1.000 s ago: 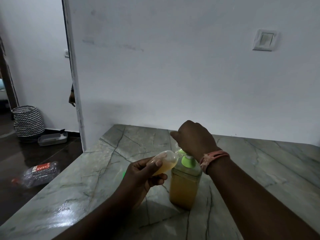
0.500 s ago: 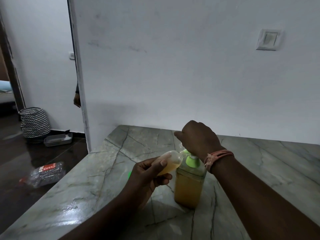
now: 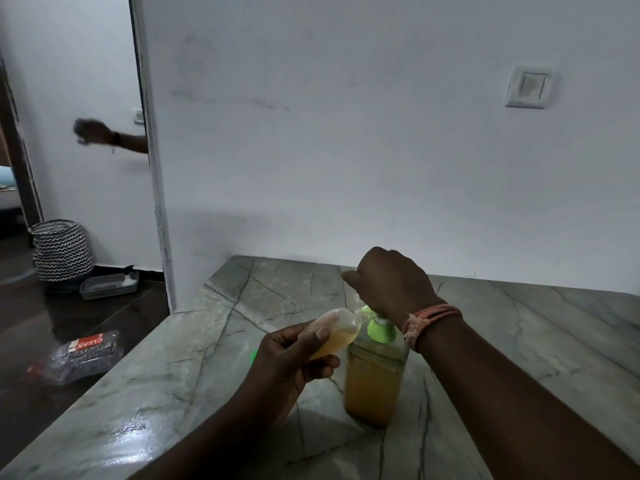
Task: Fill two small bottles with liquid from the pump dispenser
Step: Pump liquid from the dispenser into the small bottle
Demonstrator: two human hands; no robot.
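Note:
A clear pump dispenser (image 3: pixel 375 382) with a green pump top stands on the marble counter (image 3: pixel 173 382), more than half full of amber liquid. My right hand (image 3: pixel 391 282) rests closed on top of the pump head, hiding most of it. My left hand (image 3: pixel 291 362) grips a small clear bottle (image 3: pixel 337 332), tilted on its side with its mouth against the green spout; amber liquid lies in its lower half. A small green object (image 3: pixel 254 356) peeks out behind my left hand. A second small bottle is not visible.
A white wall rises behind the counter, with a switch plate (image 3: pixel 528 86) at upper right. Left of the wall edge, another person's arm (image 3: pixel 107 136) reaches out. On the dark floor sit a zigzag basket (image 3: pixel 60 251), a grey tray (image 3: pixel 109 284) and a plastic package (image 3: pixel 79 355).
The view has shifted slightly right. Another person's arm has swung up and out from behind the wall edge. My hands hold the same grip on bottle and pump.

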